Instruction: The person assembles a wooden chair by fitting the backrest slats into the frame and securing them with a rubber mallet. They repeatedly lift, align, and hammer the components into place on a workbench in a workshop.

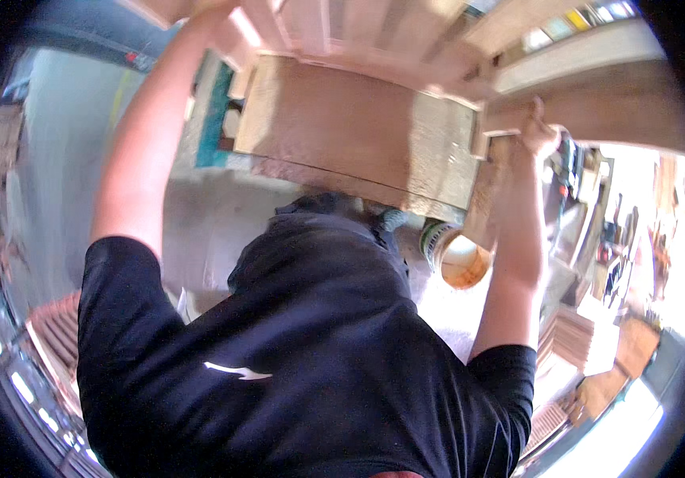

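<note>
A pale wooden frame with several slats [374, 28] spans the top of the head view, above a wooden worktop [326, 111]. My left arm reaches up to the frame's far left. Only a blurred bit of my left hand [217, 5] shows at the upper edge, with its fingers cut off. On the right, my right hand [540, 135] grips the lower edge of a wide board [597, 107] that joins the frame. One digit points up along the board's face; the other fingers are curled and partly hidden.
An open bucket [466, 261] with brownish stains stands on the floor, right of my legs. A teal stand [213, 119] is beside the worktop's left end. Stacked wooden pieces [569, 338] lie at the lower right, and a slatted wooden stack [54, 334] at the lower left.
</note>
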Demonstrator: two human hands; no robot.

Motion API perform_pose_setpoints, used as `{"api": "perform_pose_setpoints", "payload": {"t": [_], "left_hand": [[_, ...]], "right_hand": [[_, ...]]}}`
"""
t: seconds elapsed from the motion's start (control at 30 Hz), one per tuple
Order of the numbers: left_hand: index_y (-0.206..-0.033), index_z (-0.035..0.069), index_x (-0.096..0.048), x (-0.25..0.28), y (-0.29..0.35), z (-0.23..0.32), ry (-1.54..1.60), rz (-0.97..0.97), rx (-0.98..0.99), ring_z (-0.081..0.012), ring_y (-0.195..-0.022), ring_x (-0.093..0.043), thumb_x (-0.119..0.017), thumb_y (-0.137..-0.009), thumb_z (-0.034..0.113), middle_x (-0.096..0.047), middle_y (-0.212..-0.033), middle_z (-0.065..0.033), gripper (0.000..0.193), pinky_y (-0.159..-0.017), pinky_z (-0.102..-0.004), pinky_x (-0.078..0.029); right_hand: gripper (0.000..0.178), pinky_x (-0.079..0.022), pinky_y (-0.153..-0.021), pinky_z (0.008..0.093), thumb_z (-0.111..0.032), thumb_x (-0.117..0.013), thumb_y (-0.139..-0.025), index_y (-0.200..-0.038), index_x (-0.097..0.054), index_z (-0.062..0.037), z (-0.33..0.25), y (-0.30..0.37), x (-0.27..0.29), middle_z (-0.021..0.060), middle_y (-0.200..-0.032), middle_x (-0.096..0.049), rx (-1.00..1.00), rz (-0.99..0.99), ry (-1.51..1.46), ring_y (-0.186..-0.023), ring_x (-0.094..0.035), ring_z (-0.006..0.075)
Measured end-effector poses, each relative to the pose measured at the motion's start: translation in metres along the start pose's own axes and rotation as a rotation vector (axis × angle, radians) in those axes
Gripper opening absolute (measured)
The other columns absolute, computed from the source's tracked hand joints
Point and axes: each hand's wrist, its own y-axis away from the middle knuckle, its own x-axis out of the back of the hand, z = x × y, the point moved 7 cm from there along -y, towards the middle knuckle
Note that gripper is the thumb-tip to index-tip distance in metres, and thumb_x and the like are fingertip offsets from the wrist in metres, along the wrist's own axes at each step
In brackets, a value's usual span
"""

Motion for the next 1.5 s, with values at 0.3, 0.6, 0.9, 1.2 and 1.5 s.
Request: {"api": "perform_pose_setpoints", "payload": {"t": [0.3, 0.6, 0.9, 1.2, 1.5], "left_hand": [[-0.101, -0.002, -0.076, 0.002, -0.007, -0.039, 0.075, 0.009, 0.020, -0.0097, -0.083, -0.063, -0.085, -0.082, 0.036, -0.073, -0.090, -0.0027, 0.044, -0.075, -0.0265, -0.051], [-0.092, -0.003, -0.077, 0.002, -0.008, -0.042, 0.259, 0.031, 0.038, -0.0079, -0.077, -0.063, -0.089, -0.078, 0.027, -0.072, -0.087, -0.0026, 0.035, -0.069, -0.0248, -0.050], [-0.088, -0.001, -0.076, -0.004, -0.005, -0.027, 0.171, -0.023, 0.093, -0.0075, -0.076, -0.060, -0.087, -0.081, 0.027, -0.070, -0.084, 0.0008, 0.031, -0.069, -0.0235, -0.048], [-0.090, 0.001, -0.078, 0.006, 0.013, -0.011, 0.177, -0.073, 0.075, -0.0083, -0.075, -0.063, -0.086, -0.082, 0.035, -0.072, -0.084, -0.0012, 0.036, -0.067, -0.0256, -0.051], [-0.074, 0.000, -0.068, 0.021, 0.023, 0.038, 0.205, 0.229, 0.015, -0.0146, -0.057, -0.064, -0.079, -0.073, 0.023, -0.066, -0.062, -0.0057, 0.026, -0.053, -0.0351, -0.051]], "right_hand": [[0.070, -0.056, -0.084, 0.0439, -0.062, -0.076, -0.077, -0.088, -0.074, 0.0069, -0.032, 0.026, 0.021, 0.0294, -0.088, -0.071, 0.208, 0.027, -0.457, -0.092, -0.072, 0.0407], [0.067, -0.055, -0.086, 0.0441, -0.061, -0.074, -0.080, -0.099, -0.070, 0.0030, -0.041, 0.039, 0.030, 0.0258, -0.097, -0.072, 0.121, -0.006, -0.440, -0.098, -0.069, 0.0425], [0.064, -0.054, -0.086, 0.0438, -0.059, -0.073, -0.081, -0.098, -0.070, 0.0028, -0.036, 0.041, 0.035, 0.0255, -0.098, -0.072, 0.085, -0.012, -0.414, -0.099, -0.069, 0.0416], [0.084, -0.055, -0.078, 0.0461, -0.076, -0.066, -0.078, -0.073, -0.070, 0.0078, -0.042, 0.030, 0.024, 0.0311, -0.075, -0.067, 0.137, -0.020, -0.122, -0.084, -0.073, 0.0409], [0.078, -0.055, -0.081, 0.0397, -0.063, -0.078, -0.078, -0.093, -0.072, 0.0133, -0.026, 0.021, 0.012, 0.0216, -0.090, -0.074, 0.218, -0.127, -0.464, -0.085, -0.070, 0.0211]]}}
